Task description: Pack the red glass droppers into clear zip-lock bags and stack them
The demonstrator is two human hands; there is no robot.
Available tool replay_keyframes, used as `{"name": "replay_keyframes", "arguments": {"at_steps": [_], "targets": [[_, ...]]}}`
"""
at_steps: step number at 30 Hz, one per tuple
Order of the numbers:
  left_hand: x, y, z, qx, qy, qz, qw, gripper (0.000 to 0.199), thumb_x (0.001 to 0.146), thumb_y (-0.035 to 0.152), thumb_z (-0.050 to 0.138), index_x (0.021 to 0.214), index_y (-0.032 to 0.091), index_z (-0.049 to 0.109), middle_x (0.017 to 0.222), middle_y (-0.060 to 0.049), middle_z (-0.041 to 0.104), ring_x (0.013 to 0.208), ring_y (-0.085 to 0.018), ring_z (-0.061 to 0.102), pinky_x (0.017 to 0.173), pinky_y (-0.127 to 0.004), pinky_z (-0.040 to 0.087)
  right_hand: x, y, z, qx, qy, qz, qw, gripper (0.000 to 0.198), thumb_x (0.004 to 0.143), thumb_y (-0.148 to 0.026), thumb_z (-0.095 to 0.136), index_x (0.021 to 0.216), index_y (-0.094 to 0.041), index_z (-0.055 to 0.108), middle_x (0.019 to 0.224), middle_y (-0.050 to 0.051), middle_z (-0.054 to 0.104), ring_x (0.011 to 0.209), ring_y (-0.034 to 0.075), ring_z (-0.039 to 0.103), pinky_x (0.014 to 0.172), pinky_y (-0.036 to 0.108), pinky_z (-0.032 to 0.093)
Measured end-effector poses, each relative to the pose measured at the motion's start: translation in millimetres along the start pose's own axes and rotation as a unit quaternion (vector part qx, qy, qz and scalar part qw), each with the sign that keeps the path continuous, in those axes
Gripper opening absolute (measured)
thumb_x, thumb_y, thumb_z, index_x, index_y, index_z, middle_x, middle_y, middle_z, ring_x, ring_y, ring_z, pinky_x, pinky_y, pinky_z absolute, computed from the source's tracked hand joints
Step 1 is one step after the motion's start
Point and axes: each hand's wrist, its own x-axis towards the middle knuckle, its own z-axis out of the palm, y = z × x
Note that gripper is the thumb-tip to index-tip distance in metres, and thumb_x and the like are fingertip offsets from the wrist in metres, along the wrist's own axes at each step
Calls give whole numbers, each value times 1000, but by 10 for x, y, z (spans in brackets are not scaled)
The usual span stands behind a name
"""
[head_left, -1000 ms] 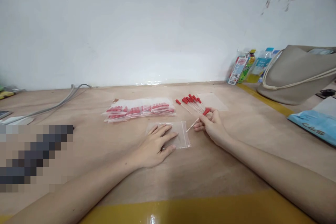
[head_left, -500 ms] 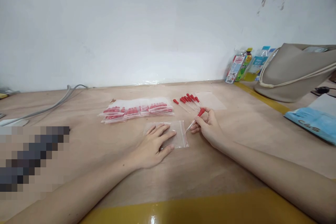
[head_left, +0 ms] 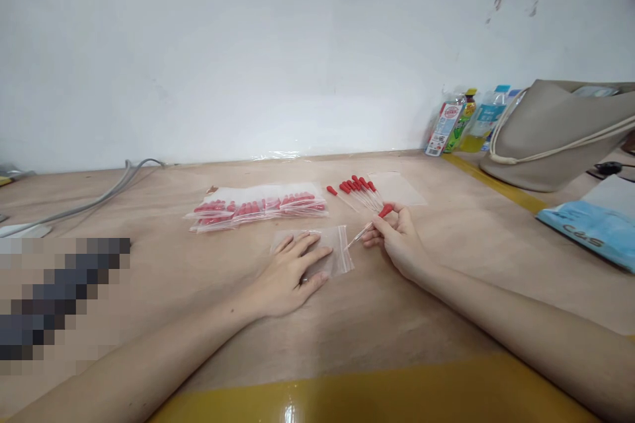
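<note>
My left hand [head_left: 295,271] lies with fingers spread on a clear zip bag [head_left: 337,254], pressing it against the table. Between the fingers of my right hand [head_left: 397,234] is a dropper [head_left: 385,211] with a red rubber bulb and a thin clear tube. Its tip points left and down, at the bag's zip edge; whether it is inside the bag I cannot tell. Behind my right hand lies a fan of several red-bulbed droppers [head_left: 354,185], with a single dropper [head_left: 332,190] just to their left. Filled zip bags [head_left: 255,208] of droppers overlap in a row beyond my left hand.
A clear sheet or bag [head_left: 399,188] lies behind the loose droppers. At the right stand a drink carton [head_left: 443,129], bottles [head_left: 483,122] and a grey bag [head_left: 555,139], with a blue packet [head_left: 590,231] nearer. A grey cable [head_left: 106,195] runs along the left.
The dropper in my right hand has tilted flatter, and its tip has shifted slightly left onto the bag's zip edge. My left hand stays on the bag.
</note>
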Motion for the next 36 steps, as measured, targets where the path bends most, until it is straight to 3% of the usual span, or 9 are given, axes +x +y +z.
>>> {"name": "replay_keyframes", "arguments": {"at_steps": [6,11,15,18,24,28,30,33,36], "targets": [[2,6,-8,-16,5,-2,1000,48,91,44,37,134,22,35,139,-7,37,129,-26,29,106,-47,22,-83,20,11,53,-57,57,995,37,70,-32,61,92,-23,34,64,-6,59,58,13,63,59,28,52],[7,-3,-19,-32,14,-8,999,53,91,43,37,138,20,26,140,-6,36,129,-24,29,107,-43,23,-91,-12,-50,6,-190,50,981,27,65,-28,68,78,-18,48,75,-2,60,58,7,58,58,22,47],[2,3,-8,-41,16,-8,999,51,92,44,33,137,20,27,139,-7,37,129,-24,30,106,-44,24,-64,-45,-105,-21,-334,43,941,23,70,-30,66,83,-19,51,80,-1,61,57,7,56,58,25,47],[0,9,1,-52,13,-12,998,52,92,45,33,137,20,28,140,-7,36,130,-25,27,107,-45,22,-70,-51,-84,-40,-388,45,920,22,75,-33,61,88,-20,49,75,-2,60,64,10,59,61,26,47],[26,-115,-182,-178,-7,-60,982,43,93,42,30,133,25,36,139,-4,37,128,-22,33,106,-42,27,-9,-56,-48,-100,-331,38,937,27,65,-36,69,77,-18,53,67,-3,59,62,8,56,60,23,46],[29,-265,-316,-198,-42,1,979,37,88,36,44,124,26,47,132,-4,44,118,-21,44,97,-38,39,107,-54,-100,-117,-325,70,936,28,60,-37,72,73,-15,60,60,-4,58,53,7,51,53,21,44],[19,-299,-299,-182,-44,21,982,43,85,36,51,126,26,45,133,-4,44,117,-22,45,95,-37,41,142,-47,-124,-135,-332,64,931,27,62,-38,71,74,-14,65,57,-4,56,49,5,47,50,19,41],[8,-289,-200,-159,-29,41,986,44,85,37,52,127,25,45,134,-4,43,123,-22,40,102,-39,35,157,-51,-152,-185,-337,53,922,29,66,-40,67,80,-15,68,54,-5,53,45,3,40,43,16,37],[7,-259,-121,-147,-14,52,988,43,86,37,50,128,25,44,134,-4,43,125,-22,38,104,-41,32,156,-85,-179,-198,-367,64,907,31,68,-41,66,88,-17,66,60,-5,56,46,3,41,41,14,36]]}}
